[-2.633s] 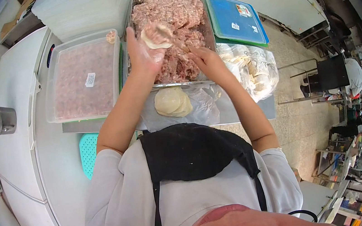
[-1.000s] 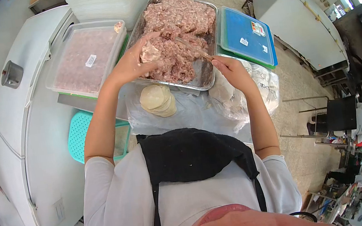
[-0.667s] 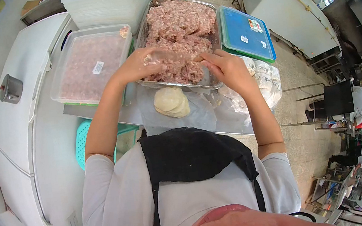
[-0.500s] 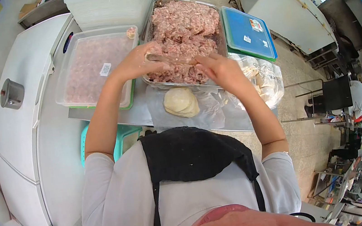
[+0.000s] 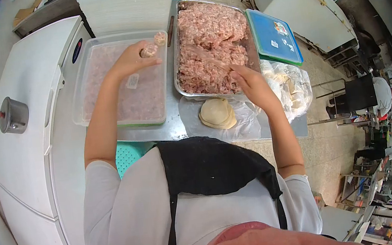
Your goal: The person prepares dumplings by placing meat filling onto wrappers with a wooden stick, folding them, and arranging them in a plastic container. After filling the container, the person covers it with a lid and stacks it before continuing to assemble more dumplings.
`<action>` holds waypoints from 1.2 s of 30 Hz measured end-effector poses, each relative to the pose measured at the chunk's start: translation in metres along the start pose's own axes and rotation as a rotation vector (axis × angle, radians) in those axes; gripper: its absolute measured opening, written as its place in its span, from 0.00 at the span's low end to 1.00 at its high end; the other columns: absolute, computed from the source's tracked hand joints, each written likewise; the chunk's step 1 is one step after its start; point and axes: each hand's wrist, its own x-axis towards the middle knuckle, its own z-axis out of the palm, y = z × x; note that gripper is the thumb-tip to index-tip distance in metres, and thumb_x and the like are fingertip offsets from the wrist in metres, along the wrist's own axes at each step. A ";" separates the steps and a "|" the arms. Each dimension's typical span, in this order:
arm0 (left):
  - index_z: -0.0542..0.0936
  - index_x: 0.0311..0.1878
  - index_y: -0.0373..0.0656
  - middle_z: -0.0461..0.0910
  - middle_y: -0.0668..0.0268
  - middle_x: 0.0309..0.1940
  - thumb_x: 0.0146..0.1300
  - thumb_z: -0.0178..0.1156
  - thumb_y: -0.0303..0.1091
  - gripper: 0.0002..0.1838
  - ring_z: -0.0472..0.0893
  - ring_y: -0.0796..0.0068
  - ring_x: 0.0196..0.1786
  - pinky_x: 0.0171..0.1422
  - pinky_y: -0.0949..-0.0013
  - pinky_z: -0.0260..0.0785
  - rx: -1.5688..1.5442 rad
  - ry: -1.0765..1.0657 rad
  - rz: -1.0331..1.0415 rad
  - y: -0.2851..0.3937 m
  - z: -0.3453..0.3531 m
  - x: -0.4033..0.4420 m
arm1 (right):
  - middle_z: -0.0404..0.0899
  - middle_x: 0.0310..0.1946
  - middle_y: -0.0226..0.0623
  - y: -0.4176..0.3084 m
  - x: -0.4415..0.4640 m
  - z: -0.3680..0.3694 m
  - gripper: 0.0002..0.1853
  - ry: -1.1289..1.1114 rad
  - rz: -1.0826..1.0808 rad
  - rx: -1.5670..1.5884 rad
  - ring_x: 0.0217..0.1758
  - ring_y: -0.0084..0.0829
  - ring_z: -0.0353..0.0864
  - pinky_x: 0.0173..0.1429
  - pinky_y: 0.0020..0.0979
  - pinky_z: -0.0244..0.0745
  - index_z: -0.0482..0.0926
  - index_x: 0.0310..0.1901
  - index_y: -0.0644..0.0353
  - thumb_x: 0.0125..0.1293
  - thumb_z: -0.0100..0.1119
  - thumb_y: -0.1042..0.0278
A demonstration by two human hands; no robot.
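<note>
My left hand (image 5: 131,60) is over the lidded plastic container (image 5: 121,100), its fingers curved around a small filled dumpling (image 5: 149,50). A second dumpling (image 5: 160,38) lies at the lid's upper right corner, just beyond my fingertips. My right hand (image 5: 252,84) grips a thin spatula (image 5: 218,62) whose blade is over the ground meat (image 5: 210,46) in the metal tray (image 5: 187,93). A stack of round dough wrappers (image 5: 217,114) lies on a clear plastic sheet (image 5: 246,128) in front of the tray.
Blue-lidded containers (image 5: 275,37) and a plastic bag of wrappers (image 5: 291,87) stand right of the tray. A tall white stack (image 5: 126,7) rises behind the container. A white freezer (image 5: 20,160) holds a metal pot (image 5: 14,115). A distant person (image 5: 383,94) is at the right.
My left hand has moved left from the meat tray to above the lidded container, carrying the dumpling. The spatula has come away from my left hand and is over the meat. The view has shifted.
</note>
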 end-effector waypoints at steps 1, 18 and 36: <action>0.79 0.51 0.39 0.81 0.55 0.41 0.47 0.75 0.45 0.30 0.79 0.63 0.47 0.50 0.61 0.72 0.054 -0.053 -0.072 -0.013 -0.006 0.007 | 0.81 0.45 0.52 0.010 -0.005 0.001 0.18 -0.001 0.001 -0.002 0.49 0.47 0.81 0.53 0.37 0.74 0.76 0.56 0.66 0.74 0.51 0.62; 0.59 0.70 0.45 0.81 0.44 0.46 0.55 0.69 0.35 0.41 0.80 0.45 0.52 0.55 0.50 0.72 0.412 0.251 -0.165 -0.020 0.029 0.069 | 0.83 0.37 0.47 0.054 -0.047 -0.005 0.16 -0.058 0.248 0.045 0.41 0.45 0.82 0.45 0.37 0.74 0.79 0.54 0.60 0.71 0.54 0.60; 0.78 0.45 0.43 0.77 0.56 0.42 0.54 0.68 0.34 0.16 0.75 0.55 0.51 0.56 0.59 0.68 0.078 0.046 0.207 0.112 0.222 -0.086 | 0.83 0.24 0.44 0.089 0.024 -0.041 0.09 -0.434 -0.289 -0.745 0.31 0.44 0.86 0.33 0.43 0.80 0.84 0.25 0.59 0.56 0.57 0.67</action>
